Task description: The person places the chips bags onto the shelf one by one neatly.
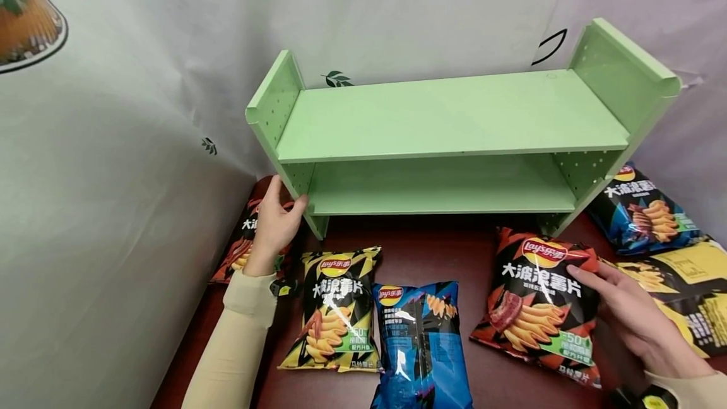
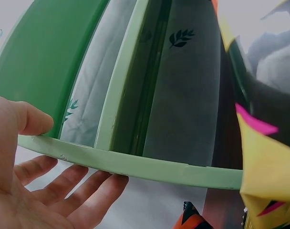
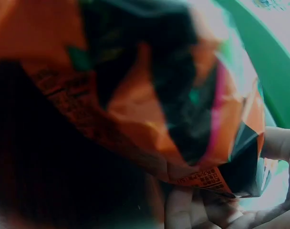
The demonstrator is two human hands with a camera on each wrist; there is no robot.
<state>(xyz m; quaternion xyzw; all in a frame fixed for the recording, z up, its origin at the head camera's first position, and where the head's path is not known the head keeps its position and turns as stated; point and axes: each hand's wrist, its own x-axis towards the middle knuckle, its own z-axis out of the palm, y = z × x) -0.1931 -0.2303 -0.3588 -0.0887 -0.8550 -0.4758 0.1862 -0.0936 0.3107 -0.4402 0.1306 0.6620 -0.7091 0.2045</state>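
Note:
A light green two-tier shelf [image 1: 443,112] stands at the back against the curtain. My left hand [image 1: 276,223] holds the edge of its left side panel; in the left wrist view the thumb lies on the inner face and the fingers [image 2: 95,191] on the outer one. My right hand [image 1: 630,308] grips the right edge of a red and black Lay's chip bag [image 1: 539,308], thumb on its printed front, the other fingers hidden behind it. This bag is upright with its front facing me, in front of the shelf's right end. The right wrist view shows its crinkled underside [image 3: 150,119] close up.
A yellow and black chip bag [image 1: 335,308] and a blue one [image 1: 420,346] lie on the dark red table [image 1: 431,245] before the shelf. Another red bag [image 1: 241,245] lies left of it. At the right are a dark blue bag [image 1: 647,213] and a yellow bag [image 1: 690,264].

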